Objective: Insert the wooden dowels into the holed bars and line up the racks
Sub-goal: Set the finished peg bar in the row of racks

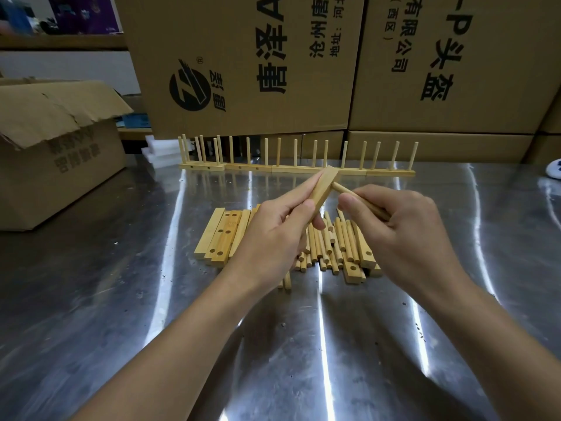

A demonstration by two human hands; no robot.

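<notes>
A holed bar (323, 186) (seemingly light, stiff) is gripped by the left hand (273, 235); a dowel (341, 188) is pinched near its tip by the right hand (403, 235).

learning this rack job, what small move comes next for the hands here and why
Probably the right hand should press the dowel into the bar while the left hand holds the bar steady. The dowel's tip already meets the bar's side face, both lifted above the pile of loose parts; how deep it sits cannot be seen.
</notes>
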